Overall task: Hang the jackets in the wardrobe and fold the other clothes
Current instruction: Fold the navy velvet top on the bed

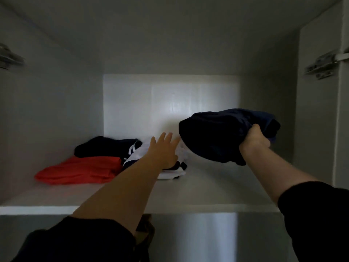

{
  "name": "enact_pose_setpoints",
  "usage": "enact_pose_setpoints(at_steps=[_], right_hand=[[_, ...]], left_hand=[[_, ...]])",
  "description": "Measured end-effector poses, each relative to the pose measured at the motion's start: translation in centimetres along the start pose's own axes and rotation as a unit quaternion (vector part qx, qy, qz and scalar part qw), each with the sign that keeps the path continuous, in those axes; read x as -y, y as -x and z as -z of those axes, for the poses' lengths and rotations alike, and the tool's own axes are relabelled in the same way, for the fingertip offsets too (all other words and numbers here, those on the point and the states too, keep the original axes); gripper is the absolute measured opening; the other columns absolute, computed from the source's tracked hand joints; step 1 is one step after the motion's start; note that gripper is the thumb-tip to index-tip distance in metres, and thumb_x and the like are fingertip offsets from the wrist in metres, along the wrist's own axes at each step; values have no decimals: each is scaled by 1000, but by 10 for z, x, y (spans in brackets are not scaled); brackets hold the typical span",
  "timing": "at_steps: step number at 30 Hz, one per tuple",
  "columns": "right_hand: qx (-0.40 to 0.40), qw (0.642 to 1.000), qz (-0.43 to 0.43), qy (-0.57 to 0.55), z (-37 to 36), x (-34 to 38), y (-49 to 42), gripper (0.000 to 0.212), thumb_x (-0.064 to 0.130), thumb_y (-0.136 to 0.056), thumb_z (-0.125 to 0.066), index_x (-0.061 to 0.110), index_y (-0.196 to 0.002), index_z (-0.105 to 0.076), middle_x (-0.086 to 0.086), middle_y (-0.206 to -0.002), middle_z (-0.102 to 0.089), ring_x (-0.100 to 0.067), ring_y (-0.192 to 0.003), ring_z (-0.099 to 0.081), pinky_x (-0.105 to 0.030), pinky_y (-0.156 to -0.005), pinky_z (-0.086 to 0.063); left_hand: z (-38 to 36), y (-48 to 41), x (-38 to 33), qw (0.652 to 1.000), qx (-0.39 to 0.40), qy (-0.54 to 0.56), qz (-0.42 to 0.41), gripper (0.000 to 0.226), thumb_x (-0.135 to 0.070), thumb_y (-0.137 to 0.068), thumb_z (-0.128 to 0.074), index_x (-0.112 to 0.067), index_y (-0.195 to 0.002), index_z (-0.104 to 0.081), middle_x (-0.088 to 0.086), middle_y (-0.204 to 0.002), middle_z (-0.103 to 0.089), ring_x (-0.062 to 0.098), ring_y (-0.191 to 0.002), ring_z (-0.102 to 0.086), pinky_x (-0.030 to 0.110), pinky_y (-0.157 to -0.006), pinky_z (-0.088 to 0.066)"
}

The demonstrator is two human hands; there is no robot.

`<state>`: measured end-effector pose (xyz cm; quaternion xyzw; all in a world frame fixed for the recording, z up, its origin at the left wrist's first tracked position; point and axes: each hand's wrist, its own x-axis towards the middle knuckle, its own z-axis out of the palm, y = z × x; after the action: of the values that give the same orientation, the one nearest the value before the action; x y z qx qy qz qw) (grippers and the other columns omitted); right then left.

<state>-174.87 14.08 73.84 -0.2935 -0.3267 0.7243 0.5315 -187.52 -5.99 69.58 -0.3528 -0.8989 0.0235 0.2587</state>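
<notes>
Garment (217,135), dark, long axis crosswise, clenched in right hand (254,138) grip, left hand (163,151) grip unclenched

It is dim in here. The brightest thing is the back wall (170,103), which has a soft white shine in its middle. The side walls (47,110) are grey and shadowy. The front edge of the shelf (37,209) glows white at its left end, and the far corners of the shelf are darker. My sleeves (75,241) look almost black, with no detail. The dark cloth (217,133) that my right hand (255,138) holds is so dark I can hardly see its folds. My left hand (162,150) looks smeary, and the red cloth (79,170) has fuzzy edges. The hinge (9,57) at the left side is very blurry. The walls bend outward near the picture's edges.
</notes>
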Motion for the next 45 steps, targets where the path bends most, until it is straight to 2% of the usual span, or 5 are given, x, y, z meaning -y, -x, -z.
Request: enact_pose_setpoints(at_steps=[4,11,19,28,45], right_hand=[[4,996,-2,93,-39,-51,-44,51,36,-101,-24,7,-142,-34,-12,-144,-42,-24,-130,-41,-17,-86,-26],[2,963,-91,255,-77,-122,-78,66,34,-93,-50,1,-145,-24,-18,-145,-35,-35,-129,-39,-42,-104,-40],[202,931,-122,280,-80,-143,-92,44,45,-92,-51,18,-127,-47,-8,-118,-55,-30,-101,-57,-41,-55,-52],[225,901,-134,346,-46,-122,-71,52,47,-95,-43,11,-133,-41,-22,-104,-59,-29,-74,-62,-36,-61,-51],[135,812,243,513,294,90,122,47,10,-89,-53,3,-134,-41,-19,-134,-47,-32,-115,-52,-27,-89,-39]], left_hand=[[-43,-64,23,998,49,35,10,61,-47,-100,-25,-26,-151,0,2,-159,3,25,-146,3,51,-114,-3],[-99,-108,26,971,191,140,-12,53,-47,-100,-11,-29,-149,-18,1,-158,-11,26,-143,-13,56,-113,-8],[-103,-111,19,969,159,185,41,50,-41,-100,-22,-21,-143,-37,6,-150,-34,26,-136,-30,48,-115,-13],[-86,-82,5,974,134,185,0,43,-39,-101,-22,-21,-130,-49,7,-133,-51,26,-121,-46,43,-107,-30],[35,185,-239,945,101,277,-140,52,-33,-95,-49,-14,-142,-39,9,-148,-37,26,-134,-36,37,-109,-32]])
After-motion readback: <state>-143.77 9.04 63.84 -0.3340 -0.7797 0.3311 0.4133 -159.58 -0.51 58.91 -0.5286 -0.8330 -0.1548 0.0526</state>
